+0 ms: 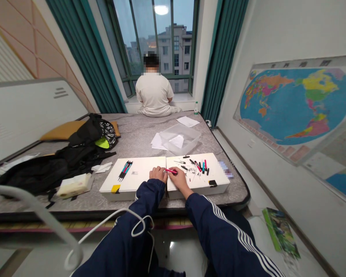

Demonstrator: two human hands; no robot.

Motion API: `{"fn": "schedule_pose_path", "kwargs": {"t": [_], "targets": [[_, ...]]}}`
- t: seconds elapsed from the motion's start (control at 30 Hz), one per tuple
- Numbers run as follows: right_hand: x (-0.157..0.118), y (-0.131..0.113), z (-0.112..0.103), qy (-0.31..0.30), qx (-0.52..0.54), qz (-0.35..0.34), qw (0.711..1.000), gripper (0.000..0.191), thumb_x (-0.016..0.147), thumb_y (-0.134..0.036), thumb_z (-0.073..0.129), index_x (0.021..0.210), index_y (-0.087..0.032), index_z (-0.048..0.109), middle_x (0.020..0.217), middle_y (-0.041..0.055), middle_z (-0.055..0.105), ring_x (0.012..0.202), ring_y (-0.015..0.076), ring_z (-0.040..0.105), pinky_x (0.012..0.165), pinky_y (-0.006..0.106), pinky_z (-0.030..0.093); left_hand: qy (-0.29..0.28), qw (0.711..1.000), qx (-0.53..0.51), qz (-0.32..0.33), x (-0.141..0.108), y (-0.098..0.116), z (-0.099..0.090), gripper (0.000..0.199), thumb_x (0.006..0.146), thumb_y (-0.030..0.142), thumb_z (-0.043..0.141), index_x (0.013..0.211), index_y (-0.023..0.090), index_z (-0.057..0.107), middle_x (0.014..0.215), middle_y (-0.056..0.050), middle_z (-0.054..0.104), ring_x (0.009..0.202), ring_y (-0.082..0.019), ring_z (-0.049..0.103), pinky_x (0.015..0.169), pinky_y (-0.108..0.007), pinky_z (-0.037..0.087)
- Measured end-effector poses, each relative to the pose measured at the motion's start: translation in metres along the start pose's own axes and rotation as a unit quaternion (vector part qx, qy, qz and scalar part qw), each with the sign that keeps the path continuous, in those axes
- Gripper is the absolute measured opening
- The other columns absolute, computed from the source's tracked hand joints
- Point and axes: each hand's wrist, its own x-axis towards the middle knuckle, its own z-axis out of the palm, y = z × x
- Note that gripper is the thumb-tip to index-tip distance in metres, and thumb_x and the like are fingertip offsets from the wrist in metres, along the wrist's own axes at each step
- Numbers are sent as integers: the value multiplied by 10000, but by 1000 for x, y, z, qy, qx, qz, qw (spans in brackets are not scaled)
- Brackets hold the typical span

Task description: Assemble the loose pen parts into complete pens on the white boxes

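Over the gap between two white boxes, my right hand (pixel 177 179) pinches a red pen part (pixel 171 171). My left hand (pixel 158 174) is closed at the left end of that part, its fingertips close together; anything small between them is hard to make out. Several assembled pens (pixel 125 171) lie side by side on the left white box (pixel 144 165). Scattered over the right white box (pixel 210 187) are black caps, small clear pieces, a teal barrel (pixel 203 167) and a red barrel (pixel 205 164).
Behind the boxes are a clear plastic bin (pixel 187 142) and papers (pixel 157 141). A black backpack (pixel 46 169) and a tissue pack (pixel 75 186) lie left. A white cable (pixel 103 225) loops near my left sleeve. A person (pixel 154 92) sits by the window.
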Motion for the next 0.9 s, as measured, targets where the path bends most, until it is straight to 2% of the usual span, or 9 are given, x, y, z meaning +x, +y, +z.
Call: {"fn": "schedule_pose_path", "kwargs": {"t": [0.1, 0.2, 0.37, 0.43, 0.47, 0.57, 0.63, 0.77, 0.9], "targets": [[0, 0, 1, 4, 26, 17, 1000, 196, 761, -352, 604, 848, -179, 628, 793, 35, 661, 748, 179, 614, 709, 294, 502, 5, 1000, -15, 23, -2, 3, -4, 296, 866, 374, 471, 1048, 200, 627, 975, -87, 620, 942, -266, 498, 747, -364, 339], [0, 0, 3, 18, 89, 66, 994, 250, 755, -405, 618, 862, -191, 546, 729, 8, 618, 630, 160, 607, 574, 267, 507, 13, 999, -16, 34, -2, 5, -5, 316, 864, 403, 462, 1027, 190, 629, 930, -85, 630, 905, -264, 509, 729, -361, 341], [1, 1, 4, 37, 155, 114, 981, 246, 772, -405, 588, 834, -218, 439, 671, -40, 561, 515, 131, 595, 473, 242, 499, 30, 998, -7, 53, -1, 3, 4, 267, 827, 396, 488, 824, 194, 662, 875, -99, 628, 879, -278, 527, 695, -360, 355], [1, 1, 3, 34, 146, 116, 982, 243, 768, -402, 597, 813, -218, 444, 656, -41, 566, 508, 130, 596, 467, 236, 493, 45, 997, -20, 61, 1, -1, 12, 240, 805, 371, 504, 827, 193, 664, 850, -100, 625, 872, -287, 534, 694, -370, 374], [1, 1, 3, 30, 139, 117, 983, 242, 769, -406, 600, 804, -217, 453, 646, -39, 572, 508, 131, 595, 465, 233, 488, 54, 996, -34, 68, 1, -3, 16, 238, 782, 348, 523, 898, 194, 662, 861, -98, 626, 873, -289, 538, 701, -375, 386], [-1, -1, 2, 8, 90, 110, 990, 244, 771, -426, 616, 777, -210, 502, 614, -31, 585, 529, 136, 592, 478, 225, 463, 70, 989, -99, 85, 4, -10, 26, 511, 702, 273, 561, 1198, 153, 534, 863, -82, 610, 829, -263, 559, 727, -370, 435], [-4, -3, 3, -5, 36, 90, 995, 246, 768, -433, 632, 759, -206, 538, 614, -25, 594, 557, 136, 587, 502, 220, 445, 70, 983, -138, 99, 5, -13, 32, 647, 662, 242, 567, 1287, 134, 437, 870, -68, 591, 823, -243, 569, 750, -359, 464], [-10, -9, 4, -23, -59, 39, 997, 204, 817, -411, 601, 778, -211, 589, 667, -17, 621, 630, 131, 581, 586, 217, 420, 78, 969, -193, 135, 5, -15, 36, 680, 653, 207, 544, 1310, 139, 382, 937, -65, 552, 829, -211, 580, 771, -342, 502], [-11, -12, 4, -44, -88, 18, 995, 154, 848, -364, 557, 822, -214, 583, 712, -18, 620, 664, 130, 566, 633, 222, 401, 92, 960, -210, 159, 5, -15, 36, 641, 677, 186, 518, 1302, 138, 382, 940, -65, 539, 844, -208, 582, 792, -355, 515]]}}
